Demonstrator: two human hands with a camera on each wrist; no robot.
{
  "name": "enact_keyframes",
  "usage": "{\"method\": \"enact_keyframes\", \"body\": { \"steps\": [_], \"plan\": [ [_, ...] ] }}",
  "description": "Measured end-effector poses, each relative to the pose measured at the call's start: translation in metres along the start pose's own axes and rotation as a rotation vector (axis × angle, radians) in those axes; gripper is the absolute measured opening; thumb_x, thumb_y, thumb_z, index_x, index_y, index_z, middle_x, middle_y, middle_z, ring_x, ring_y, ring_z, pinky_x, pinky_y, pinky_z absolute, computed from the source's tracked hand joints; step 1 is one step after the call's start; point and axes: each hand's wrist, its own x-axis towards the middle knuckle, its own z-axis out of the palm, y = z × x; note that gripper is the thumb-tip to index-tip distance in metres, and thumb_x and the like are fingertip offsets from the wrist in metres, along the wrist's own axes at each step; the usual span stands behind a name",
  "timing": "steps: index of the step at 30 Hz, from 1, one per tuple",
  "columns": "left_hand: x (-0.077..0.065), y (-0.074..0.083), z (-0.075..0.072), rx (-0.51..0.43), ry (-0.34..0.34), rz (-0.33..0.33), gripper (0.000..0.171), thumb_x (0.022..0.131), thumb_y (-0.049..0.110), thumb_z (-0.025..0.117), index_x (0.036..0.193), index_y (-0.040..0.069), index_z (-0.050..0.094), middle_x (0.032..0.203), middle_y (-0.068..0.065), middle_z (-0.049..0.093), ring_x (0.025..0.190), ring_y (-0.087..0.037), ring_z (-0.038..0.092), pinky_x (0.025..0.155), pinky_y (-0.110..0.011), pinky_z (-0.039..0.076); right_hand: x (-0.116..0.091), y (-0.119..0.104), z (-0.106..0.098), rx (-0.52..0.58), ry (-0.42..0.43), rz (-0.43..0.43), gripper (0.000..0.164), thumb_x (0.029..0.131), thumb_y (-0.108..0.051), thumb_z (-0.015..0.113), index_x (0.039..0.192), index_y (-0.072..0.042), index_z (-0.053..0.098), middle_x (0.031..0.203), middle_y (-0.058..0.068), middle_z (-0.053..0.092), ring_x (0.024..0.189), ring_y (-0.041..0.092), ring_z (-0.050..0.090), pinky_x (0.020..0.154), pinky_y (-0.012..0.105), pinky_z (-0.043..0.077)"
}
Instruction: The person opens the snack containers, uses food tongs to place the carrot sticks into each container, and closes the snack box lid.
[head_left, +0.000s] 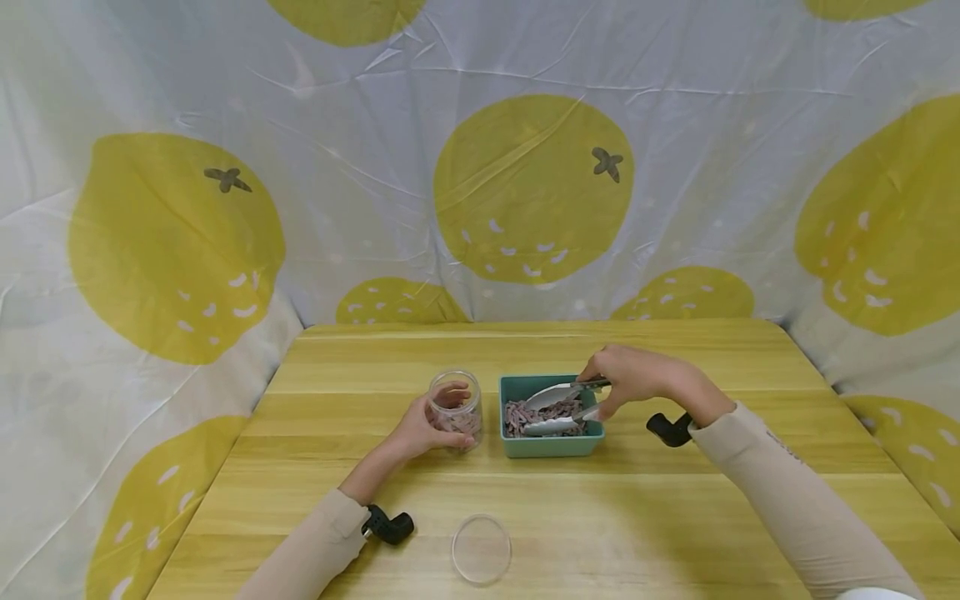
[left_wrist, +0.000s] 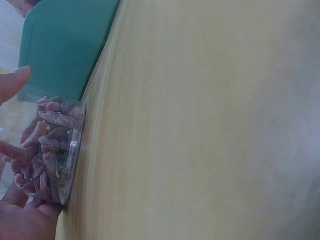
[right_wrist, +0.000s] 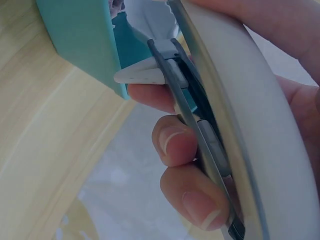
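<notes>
My left hand (head_left: pixel 412 432) holds a clear jar (head_left: pixel 469 427) upright on the table, thumb and fingers curled round its sides. The left wrist view shows floury, purplish strips (left_wrist: pixel 42 150) inside it. To the right of the jar stands a teal rectangular container (head_left: pixel 553 447) with more of these strips (head_left: pixel 517 417). My right hand (head_left: pixel 637 375) grips a pair of tongs (head_left: pixel 551 427) from the container's right side. Their two white heads lie spread apart among the strips. In the right wrist view the fingers curl round the tongs' arms (right_wrist: pixel 270 120).
A clear round lid (head_left: pixel 482 550) lies near the front of the wooden table (head_left: pixel 645 533). Behind the table hangs a white cloth (head_left: pixel 360 208) with yellow fruit prints. Each wrist carries a black camera mount (head_left: pixel 390 527).
</notes>
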Motion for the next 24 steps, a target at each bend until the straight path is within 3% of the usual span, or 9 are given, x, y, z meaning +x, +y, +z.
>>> {"method": "enact_keyframes", "body": {
  "steps": [9,24],
  "plan": [
    [-0.0005,-0.0002,-0.0003,0.019,-0.004,0.003,0.081,0.073,-0.009,0.084,0.143,0.003,0.045,0.142,-0.021,0.051,0.132,-0.035,0.047,0.099,-0.027,0.047,0.0034,-0.0057,0.0007,-0.019,-0.019,-0.026,0.05,0.081,-0.019,0.085,0.122,0.005,0.068,0.121,0.018,0.067,0.107,0.031,0.065,0.087,0.041,0.055],
    [-0.0008,0.0011,0.0005,0.03,0.005,-0.001,0.082,0.073,-0.011,0.084,0.144,0.002,0.044,0.141,-0.02,0.051,0.132,-0.034,0.047,0.098,-0.027,0.047,-0.001,-0.0004,0.0021,-0.023,0.021,-0.084,0.046,0.084,-0.016,0.082,0.124,0.002,0.068,0.121,0.015,0.068,0.108,0.029,0.065,0.088,0.042,0.054]
  ]
}}
